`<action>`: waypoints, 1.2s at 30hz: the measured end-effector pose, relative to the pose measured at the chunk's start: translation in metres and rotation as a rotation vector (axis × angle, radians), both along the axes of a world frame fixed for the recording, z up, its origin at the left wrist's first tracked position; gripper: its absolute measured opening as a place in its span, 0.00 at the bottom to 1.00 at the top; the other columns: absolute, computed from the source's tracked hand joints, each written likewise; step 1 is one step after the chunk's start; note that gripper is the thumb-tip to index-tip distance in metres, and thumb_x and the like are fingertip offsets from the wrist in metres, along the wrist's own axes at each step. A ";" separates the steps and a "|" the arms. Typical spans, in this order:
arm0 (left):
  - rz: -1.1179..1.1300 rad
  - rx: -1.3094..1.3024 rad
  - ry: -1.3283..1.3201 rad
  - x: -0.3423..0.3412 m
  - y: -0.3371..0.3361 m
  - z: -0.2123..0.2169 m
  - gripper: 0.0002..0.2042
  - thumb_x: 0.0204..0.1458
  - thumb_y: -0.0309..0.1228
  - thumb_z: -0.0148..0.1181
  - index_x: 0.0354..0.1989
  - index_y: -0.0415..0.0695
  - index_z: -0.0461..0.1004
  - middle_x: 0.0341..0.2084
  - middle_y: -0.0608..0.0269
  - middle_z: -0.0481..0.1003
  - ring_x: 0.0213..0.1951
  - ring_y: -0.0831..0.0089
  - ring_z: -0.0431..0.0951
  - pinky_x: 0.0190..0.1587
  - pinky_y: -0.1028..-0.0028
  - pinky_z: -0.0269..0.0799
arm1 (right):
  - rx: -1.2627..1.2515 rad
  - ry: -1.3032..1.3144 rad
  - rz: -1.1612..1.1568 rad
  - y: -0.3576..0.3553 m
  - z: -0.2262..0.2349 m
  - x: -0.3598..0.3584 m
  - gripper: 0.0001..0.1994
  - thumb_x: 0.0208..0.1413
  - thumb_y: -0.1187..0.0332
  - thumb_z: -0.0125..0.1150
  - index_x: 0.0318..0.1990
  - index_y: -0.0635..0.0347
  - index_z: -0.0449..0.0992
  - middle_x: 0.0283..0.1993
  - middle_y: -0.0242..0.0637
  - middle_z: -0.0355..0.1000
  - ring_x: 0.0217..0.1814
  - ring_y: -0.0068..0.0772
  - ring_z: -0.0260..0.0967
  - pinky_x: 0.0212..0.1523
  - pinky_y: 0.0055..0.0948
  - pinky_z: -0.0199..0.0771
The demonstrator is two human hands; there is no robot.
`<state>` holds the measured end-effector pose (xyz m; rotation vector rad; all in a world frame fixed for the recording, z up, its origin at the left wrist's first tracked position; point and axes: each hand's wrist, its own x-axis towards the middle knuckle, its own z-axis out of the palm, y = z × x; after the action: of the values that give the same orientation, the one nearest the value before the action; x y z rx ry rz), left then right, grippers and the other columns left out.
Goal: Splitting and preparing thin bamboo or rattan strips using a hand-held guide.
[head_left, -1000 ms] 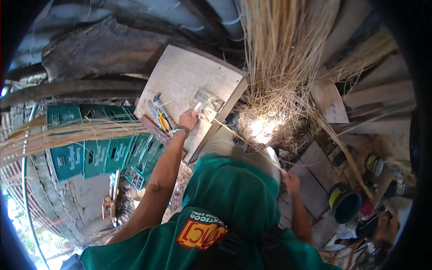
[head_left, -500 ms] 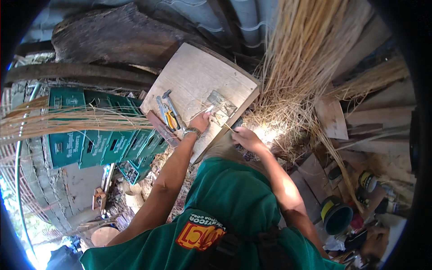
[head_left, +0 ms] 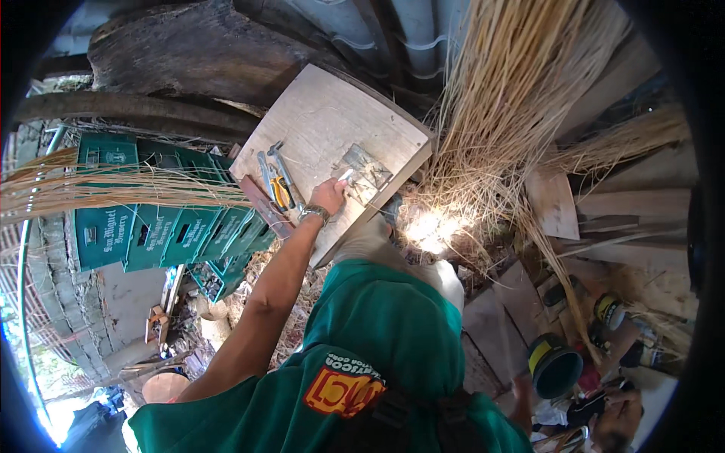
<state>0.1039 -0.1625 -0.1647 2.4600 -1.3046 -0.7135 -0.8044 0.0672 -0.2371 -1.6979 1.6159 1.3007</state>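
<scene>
My left hand rests on the light wooden board, its fingers closed at the edge of a small metal plate. A small whitish bit shows at the fingertips; what they grip is too small to make out. Thin straw-coloured slivers lie around the plate. My right hand is low on the right, beside a black bucket, smeared by motion so its fingers do not show. A faint streak runs above it, too blurred to name. Pliers with yellow-and-black handles and a dark-headed hand tool lie left of my left hand.
Stacked green crates stand at left, with long pale strips across them. A tall bundle of straw-coloured strips leans at the far right above shavings. A big dark slab of wood lies behind the board.
My right hand has swung away from the board's near edge, down and right toward the bucket. The left hand stays by the metal plate.
</scene>
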 end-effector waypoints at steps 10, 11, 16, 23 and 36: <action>0.315 -0.136 -0.092 -0.026 0.042 0.084 0.25 0.47 0.54 0.62 0.28 0.38 0.72 0.20 0.51 0.75 0.25 0.56 0.77 0.29 0.61 0.69 | -0.033 -0.081 0.126 -0.003 0.003 0.136 0.17 0.53 0.61 0.58 0.43 0.65 0.75 0.44 0.47 0.74 0.47 0.49 0.72 0.48 0.47 0.70; 0.317 -0.137 -0.097 -0.020 0.044 0.087 0.25 0.47 0.54 0.62 0.28 0.38 0.72 0.20 0.51 0.75 0.25 0.56 0.77 0.29 0.61 0.69 | -0.087 -0.268 0.231 -0.025 -0.010 0.188 0.12 0.51 0.64 0.59 0.38 0.65 0.75 0.40 0.47 0.73 0.43 0.51 0.71 0.44 0.46 0.70; 0.406 -0.230 0.016 0.041 0.000 0.065 0.27 0.47 0.56 0.60 0.37 0.40 0.77 0.28 0.49 0.78 0.33 0.56 0.79 0.37 0.63 0.73 | -0.481 -0.689 -0.339 -0.122 0.040 0.337 0.11 0.55 0.63 0.56 0.37 0.62 0.75 0.39 0.56 0.71 0.43 0.55 0.72 0.41 0.43 0.71; 0.304 0.385 0.022 0.101 -0.077 0.011 0.39 0.43 0.65 0.54 0.46 0.36 0.76 0.42 0.43 0.76 0.51 0.53 0.75 0.54 0.62 0.67 | -0.624 -0.473 -0.328 -0.159 0.061 0.219 0.12 0.55 0.58 0.54 0.37 0.54 0.78 0.33 0.46 0.76 0.37 0.48 0.75 0.37 0.46 0.73; 0.390 -0.680 0.629 0.029 -0.038 0.241 0.11 0.54 0.37 0.61 0.31 0.41 0.77 0.13 0.76 0.64 0.14 0.88 0.56 0.18 0.83 0.48 | -0.370 -0.736 -1.575 -0.143 0.092 0.208 0.33 0.53 0.38 0.52 0.41 0.66 0.75 0.41 0.46 0.76 0.34 0.35 0.76 0.30 0.30 0.73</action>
<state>0.1334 -0.2009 0.0761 1.6632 -0.6461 -0.7022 -0.5969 -0.0755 -0.1455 -0.4103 1.8803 -0.3590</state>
